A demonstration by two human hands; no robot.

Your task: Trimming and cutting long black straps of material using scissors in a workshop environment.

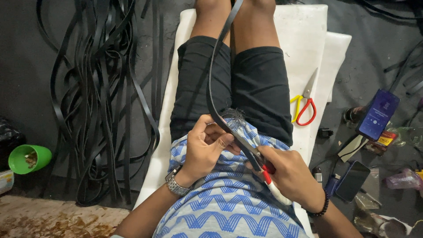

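I sit on a white cushion (pixel 304 39) with a long black strap (pixel 213 75) running from between my knees down to my lap. My left hand (pixel 205 147) pinches the strap near my belly. My right hand (pixel 286 174) grips a tool with a red and white handle (pixel 273 187) pressed against the strap's lower end. A steel watch is on my left wrist, and a black bead bracelet on my right.
A tangle of black straps (pixel 101 88) lies on the dark floor at left, beside a green cup (pixel 28 158). Scissors with red and yellow handles (pixel 305 105) rest on the cushion. Two phones (pixel 378 114) (pixel 352 180) and small clutter lie at right.
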